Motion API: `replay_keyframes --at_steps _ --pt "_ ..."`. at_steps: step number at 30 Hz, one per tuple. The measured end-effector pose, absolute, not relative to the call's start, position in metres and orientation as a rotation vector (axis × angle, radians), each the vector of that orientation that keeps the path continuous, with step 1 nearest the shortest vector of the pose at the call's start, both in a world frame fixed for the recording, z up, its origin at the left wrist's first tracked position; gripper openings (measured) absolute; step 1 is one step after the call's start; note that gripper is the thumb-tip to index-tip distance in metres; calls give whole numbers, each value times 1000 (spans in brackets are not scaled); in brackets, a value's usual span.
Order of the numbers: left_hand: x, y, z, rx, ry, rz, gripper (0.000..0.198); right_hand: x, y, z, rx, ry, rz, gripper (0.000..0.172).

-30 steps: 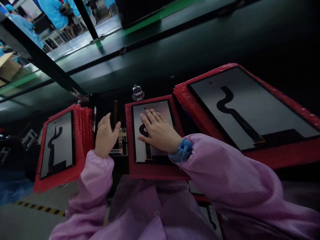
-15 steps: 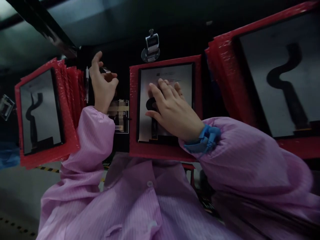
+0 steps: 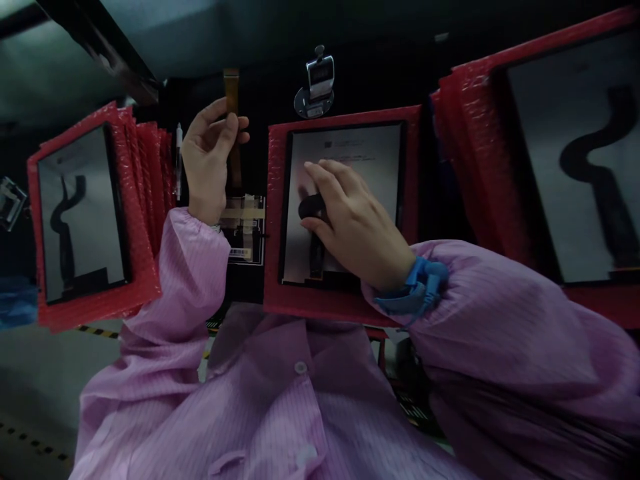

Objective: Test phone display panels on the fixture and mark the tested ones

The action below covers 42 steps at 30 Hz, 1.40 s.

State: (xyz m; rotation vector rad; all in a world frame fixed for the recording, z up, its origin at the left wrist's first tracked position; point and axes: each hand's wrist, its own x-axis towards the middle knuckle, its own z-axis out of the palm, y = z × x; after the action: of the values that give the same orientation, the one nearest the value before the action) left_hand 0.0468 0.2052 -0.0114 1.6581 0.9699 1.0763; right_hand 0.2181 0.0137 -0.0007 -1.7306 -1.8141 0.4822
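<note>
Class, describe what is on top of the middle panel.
A curved black strip lies on the middle panel, with faint print near its far edge. The right hand hides part of the strip and of the panel.

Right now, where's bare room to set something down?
Beyond the middle red sheet, the dark surface between the metal device and right red stack looks bare. Left of that sheet is crowded: pen, taped part, left hand pinching an amber strip.
</note>
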Motion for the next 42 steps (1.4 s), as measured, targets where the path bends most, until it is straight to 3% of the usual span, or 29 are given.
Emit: replay_keyframes --at_steps 5,11,14,18,20,23,29,42 --pt "44 205 -12 1853 899 999 47 214 15 12 -1681 -1656 524 68" --pt "51 187 6 1828 804 1027 38 222 19 5 -1545 -1267 548 86" --pt "57 178 14 1797 688 1047 40 228 22 -1 -1394 -1213 771 76" --pt "59 172 18 1814 532 1041 29 220 24 1 -1350 -1223 1041 44" --pt "59 169 21 1872 498 988 28 214 24 1 -1327 -1228 1047 52" --pt "55 163 27 2046 503 861 21 210 26 0 -1244 -1276 1011 61" --pt "50 161 32 2280 501 640 19 222 30 4 -1336 -1702 758 40" --pt "49 155 28 2408 523 375 14 229 35 -2 -1354 -1866 471 36"
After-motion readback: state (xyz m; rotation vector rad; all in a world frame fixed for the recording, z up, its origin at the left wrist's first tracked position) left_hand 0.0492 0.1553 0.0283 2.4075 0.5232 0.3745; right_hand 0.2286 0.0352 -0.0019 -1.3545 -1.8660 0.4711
